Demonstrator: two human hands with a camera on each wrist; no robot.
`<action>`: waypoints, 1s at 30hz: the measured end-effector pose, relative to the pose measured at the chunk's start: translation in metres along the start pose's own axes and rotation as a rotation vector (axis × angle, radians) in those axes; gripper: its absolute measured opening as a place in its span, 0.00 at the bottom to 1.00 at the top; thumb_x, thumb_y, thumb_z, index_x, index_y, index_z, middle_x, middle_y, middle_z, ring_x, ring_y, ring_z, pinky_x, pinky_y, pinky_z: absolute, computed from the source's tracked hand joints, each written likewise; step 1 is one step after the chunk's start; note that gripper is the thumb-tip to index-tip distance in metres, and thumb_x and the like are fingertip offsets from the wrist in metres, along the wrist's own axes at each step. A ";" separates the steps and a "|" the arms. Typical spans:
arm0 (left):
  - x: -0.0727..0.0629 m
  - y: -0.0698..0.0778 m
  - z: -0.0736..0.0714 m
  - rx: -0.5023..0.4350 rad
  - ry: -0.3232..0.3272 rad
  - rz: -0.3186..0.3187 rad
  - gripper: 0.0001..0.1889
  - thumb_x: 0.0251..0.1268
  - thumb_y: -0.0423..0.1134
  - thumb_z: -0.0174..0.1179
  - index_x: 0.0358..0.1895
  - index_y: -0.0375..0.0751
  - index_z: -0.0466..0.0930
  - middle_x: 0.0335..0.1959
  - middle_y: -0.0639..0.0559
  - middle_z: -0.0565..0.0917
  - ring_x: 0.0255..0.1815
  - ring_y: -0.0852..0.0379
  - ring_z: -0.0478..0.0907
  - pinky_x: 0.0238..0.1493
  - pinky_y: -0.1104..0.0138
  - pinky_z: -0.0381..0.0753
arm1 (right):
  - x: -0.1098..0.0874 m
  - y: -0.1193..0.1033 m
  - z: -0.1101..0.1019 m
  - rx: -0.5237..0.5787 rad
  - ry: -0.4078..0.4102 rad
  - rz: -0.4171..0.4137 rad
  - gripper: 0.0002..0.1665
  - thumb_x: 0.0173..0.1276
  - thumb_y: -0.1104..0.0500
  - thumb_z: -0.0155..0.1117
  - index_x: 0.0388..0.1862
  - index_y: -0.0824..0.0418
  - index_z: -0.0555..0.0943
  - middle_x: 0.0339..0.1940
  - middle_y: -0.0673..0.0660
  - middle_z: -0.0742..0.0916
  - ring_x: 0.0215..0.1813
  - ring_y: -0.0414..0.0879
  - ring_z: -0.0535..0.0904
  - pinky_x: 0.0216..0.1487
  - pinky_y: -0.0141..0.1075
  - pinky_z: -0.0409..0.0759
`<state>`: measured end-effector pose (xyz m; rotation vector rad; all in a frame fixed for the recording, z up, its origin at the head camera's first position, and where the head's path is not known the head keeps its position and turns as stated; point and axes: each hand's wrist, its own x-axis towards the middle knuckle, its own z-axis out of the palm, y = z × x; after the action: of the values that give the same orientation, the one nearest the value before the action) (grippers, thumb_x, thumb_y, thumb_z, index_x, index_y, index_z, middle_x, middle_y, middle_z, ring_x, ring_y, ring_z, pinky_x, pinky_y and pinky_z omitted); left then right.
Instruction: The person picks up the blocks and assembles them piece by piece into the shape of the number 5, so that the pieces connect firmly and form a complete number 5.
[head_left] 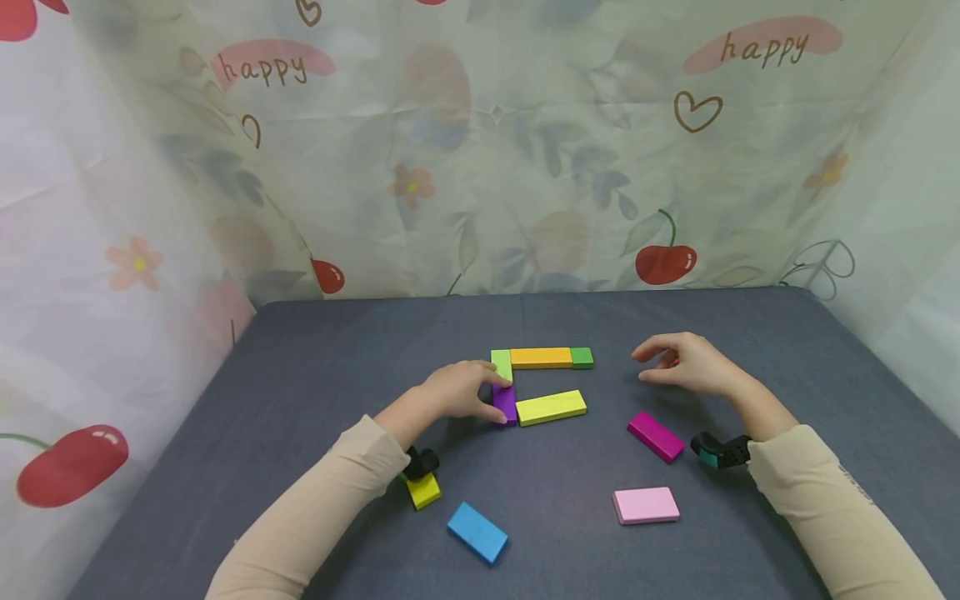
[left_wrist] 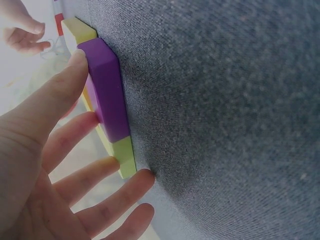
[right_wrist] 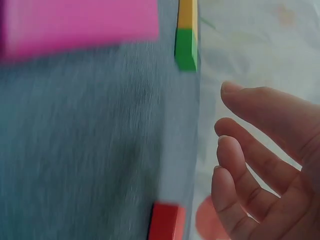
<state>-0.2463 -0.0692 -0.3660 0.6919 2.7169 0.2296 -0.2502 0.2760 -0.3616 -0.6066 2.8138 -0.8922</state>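
My left hand (head_left: pixel 459 390) reaches in from the left and holds a purple block (head_left: pixel 506 405) between thumb and index finger, the thumb at its near end. The other fingers spread beside it in the left wrist view. Behind the purple block (left_wrist: pixel 107 90), end to end with it, lies a light green block (head_left: pixel 502 363). From there an orange block (head_left: pixel 540 358) and a green block (head_left: pixel 582 358) run right. A yellow block (head_left: pixel 551 407) lies slightly askew against the purple one. My right hand (head_left: pixel 693 364) hovers with loosely bent fingers, holding nothing, near a red block (right_wrist: pixel 165 220) mostly hidden in the head view.
Nearer on the dark cloth table (head_left: pixel 337 350) lie a magenta block (head_left: pixel 656 437), a pink block (head_left: pixel 647 506) and a blue block (head_left: pixel 477 533). A second yellow block (head_left: pixel 424 491) shows partly under the left wrist. A patterned curtain (head_left: pixel 525 167) hangs behind the table.
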 end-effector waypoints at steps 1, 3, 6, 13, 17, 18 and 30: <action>0.000 0.000 0.000 -0.001 -0.001 0.000 0.31 0.52 0.57 0.66 0.62 0.59 0.73 0.69 0.49 0.67 0.71 0.48 0.63 0.66 0.50 0.66 | -0.002 0.003 -0.002 -0.001 0.011 0.013 0.20 0.58 0.58 0.68 0.49 0.65 0.80 0.47 0.65 0.84 0.33 0.38 0.78 0.34 0.30 0.76; 0.000 0.000 -0.001 -0.002 -0.002 0.001 0.31 0.52 0.57 0.65 0.62 0.59 0.73 0.69 0.49 0.67 0.71 0.48 0.63 0.67 0.51 0.66 | -0.006 0.010 -0.006 -0.007 0.031 0.032 0.20 0.58 0.58 0.68 0.49 0.65 0.80 0.46 0.65 0.84 0.33 0.37 0.77 0.33 0.30 0.75; -0.001 0.000 -0.001 0.001 -0.004 0.001 0.31 0.52 0.57 0.65 0.62 0.59 0.72 0.69 0.49 0.67 0.70 0.48 0.63 0.67 0.51 0.66 | -0.011 0.018 -0.010 -0.015 0.062 0.075 0.21 0.59 0.57 0.68 0.49 0.66 0.80 0.46 0.66 0.84 0.33 0.39 0.79 0.32 0.31 0.75; -0.001 0.000 -0.001 0.002 -0.005 -0.002 0.31 0.52 0.57 0.65 0.62 0.59 0.72 0.69 0.49 0.67 0.71 0.49 0.63 0.67 0.51 0.66 | -0.016 0.034 -0.011 -0.043 0.109 0.205 0.25 0.58 0.53 0.68 0.50 0.68 0.79 0.49 0.69 0.82 0.40 0.53 0.82 0.36 0.35 0.77; -0.001 0.001 -0.001 0.004 -0.002 -0.001 0.31 0.52 0.57 0.65 0.62 0.59 0.72 0.69 0.49 0.67 0.70 0.48 0.63 0.66 0.51 0.66 | -0.017 0.041 -0.012 -0.046 0.091 0.251 0.26 0.58 0.52 0.68 0.51 0.68 0.79 0.51 0.71 0.81 0.44 0.55 0.79 0.36 0.34 0.75; -0.001 0.001 -0.001 0.004 -0.001 -0.002 0.31 0.52 0.57 0.65 0.62 0.59 0.72 0.69 0.49 0.67 0.70 0.48 0.63 0.66 0.51 0.66 | -0.017 0.042 -0.013 -0.042 0.085 0.255 0.27 0.58 0.52 0.68 0.51 0.68 0.79 0.51 0.71 0.80 0.45 0.56 0.78 0.36 0.33 0.75; -0.002 0.001 -0.001 0.001 0.000 0.000 0.31 0.52 0.57 0.65 0.63 0.59 0.72 0.69 0.49 0.67 0.70 0.48 0.64 0.66 0.51 0.66 | -0.018 0.048 -0.012 -0.001 0.062 0.258 0.27 0.56 0.55 0.70 0.51 0.70 0.78 0.50 0.72 0.79 0.43 0.55 0.79 0.36 0.32 0.75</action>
<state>-0.2450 -0.0692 -0.3641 0.6917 2.7170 0.2283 -0.2533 0.3255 -0.3795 -0.2106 2.8590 -0.8716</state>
